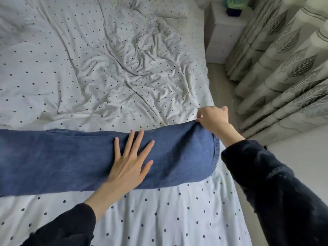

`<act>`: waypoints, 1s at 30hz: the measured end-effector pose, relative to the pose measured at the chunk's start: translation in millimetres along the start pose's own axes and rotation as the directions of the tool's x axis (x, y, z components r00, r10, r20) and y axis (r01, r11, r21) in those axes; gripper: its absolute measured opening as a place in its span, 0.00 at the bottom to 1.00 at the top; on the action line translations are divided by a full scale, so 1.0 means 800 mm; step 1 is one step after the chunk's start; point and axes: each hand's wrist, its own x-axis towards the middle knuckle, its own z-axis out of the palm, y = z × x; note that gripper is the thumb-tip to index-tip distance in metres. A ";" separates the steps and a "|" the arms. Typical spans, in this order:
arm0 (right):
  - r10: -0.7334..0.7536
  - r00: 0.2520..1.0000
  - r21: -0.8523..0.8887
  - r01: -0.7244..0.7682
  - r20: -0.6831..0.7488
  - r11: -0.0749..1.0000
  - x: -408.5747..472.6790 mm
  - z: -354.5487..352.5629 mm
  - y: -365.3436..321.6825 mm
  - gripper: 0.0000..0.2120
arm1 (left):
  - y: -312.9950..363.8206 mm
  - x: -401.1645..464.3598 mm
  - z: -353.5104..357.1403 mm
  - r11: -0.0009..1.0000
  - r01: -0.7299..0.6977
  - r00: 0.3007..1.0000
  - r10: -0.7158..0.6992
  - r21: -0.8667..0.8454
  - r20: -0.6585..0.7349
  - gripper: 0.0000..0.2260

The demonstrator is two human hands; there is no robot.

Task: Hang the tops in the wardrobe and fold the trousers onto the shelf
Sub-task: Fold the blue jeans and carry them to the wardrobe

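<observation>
A pair of blue denim trousers (71, 157) lies stretched flat across a bed (159, 219) covered in a white sheet with small dark dots, seen from the head camera looking down. The left hand (129, 164) rests palm-down on the denim, its grip spread wide, fingers straight and fanned over the cloth. To the right of that hand, at the bed's right edge, the right hand (213, 119) takes the far corner of the trousers' end, its grip pinching the denim between thumb and curled fingers, so the fabric bunches into a small peak there. The stitched seam of the trousers' end runs down just below that pinch. Left of the spread hand, the trouser legs run out of view past the picture's left border. Both forearms wear dark sleeves (276, 192). Beyond the hands, the sheet is rumpled into deep creases. Further right of the pinching hand hang pale curtains (284, 68) printed with grey leaves, and beyond them, at the head of the bed, stands a white bedside cabinet (225, 38) with drawers, carrying some blurred green and dark things on top.
</observation>
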 end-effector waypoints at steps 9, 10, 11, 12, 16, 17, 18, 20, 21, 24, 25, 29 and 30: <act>0.363 0.887 0.684 -0.454 0.285 0.571 -0.052 0.139 0.031 0.22 | 0.001 0.008 0.042 0.993 0.074 0.981 -0.088 0.088 0.173 0.26; 0.350 0.870 0.691 -0.490 0.347 0.532 -0.054 0.144 0.034 0.19 | 0.001 0.009 0.043 0.993 0.078 0.979 -0.093 0.091 0.181 0.26; 0.345 0.855 0.703 -0.516 0.386 0.490 -0.053 0.148 0.036 0.18 | 0.001 0.010 0.043 0.993 0.078 0.979 -0.095 0.094 0.183 0.26; 0.347 0.846 0.719 -0.530 0.406 0.450 -0.049 0.150 0.035 0.19 | 0.001 0.010 0.042 0.992 0.082 0.977 -0.099 0.094 0.188 0.26; 0.383 0.858 0.713 -0.502 0.341 0.490 -0.046 0.147 0.033 0.11 | 0.005 0.010 0.036 0.992 0.082 0.975 -0.100 0.095 0.201 0.26; 0.388 0.868 0.696 -0.485 0.310 0.529 -0.047 0.145 0.031 0.12 | 0.005 0.009 0.037 0.992 0.088 0.973 -0.105 0.093 0.204 0.26; 0.405 0.872 0.670 -0.476 0.275 0.569 -0.052 0.138 0.032 0.14 | 0.007 0.010 0.034 0.992 0.089 0.972 -0.107 0.092 0.210 0.26; 0.421 0.891 0.610 -0.430 0.169 0.665 -0.057 0.126 0.032 0.17 | 0.012 0.011 0.030 0.991 0.101 0.970 -0.117 0.086 0.211 0.26; 0.408 0.906 0.583 -0.395 0.116 0.710 -0.058 0.120 0.030 0.16 | 0.015 0.012 0.029 0.991 0.104 0.970 -0.119 0.080 0.213 0.26; 0.353 0.935 0.584 -0.297 0.019 0.756 -0.057 0.100 0.024 0.14 | 0.022 0.010 0.026 0.992 0.107 0.971 -0.118 0.061 0.209 0.26; 0.336 0.941 0.580 -0.258 -0.029 0.773 -0.055 0.094 0.024 0.14 | 0.024 0.011 0.025 0.992 0.109 0.972 -0.118 0.057 0.202 0.25; 0.264 0.949 0.439 -0.165 -0.174 0.883 -0.042 0.083 0.023 0.15 | 0.025 0.020 0.022 0.993 0.105 0.984 -0.111 0.045 0.140 0.25; 0.261 0.951 0.417 -0.173 -0.164 0.892 -0.041 0.088 0.022 0.15 | 0.025 0.018 0.023 0.994 0.103 0.985 -0.108 0.040 0.138 0.25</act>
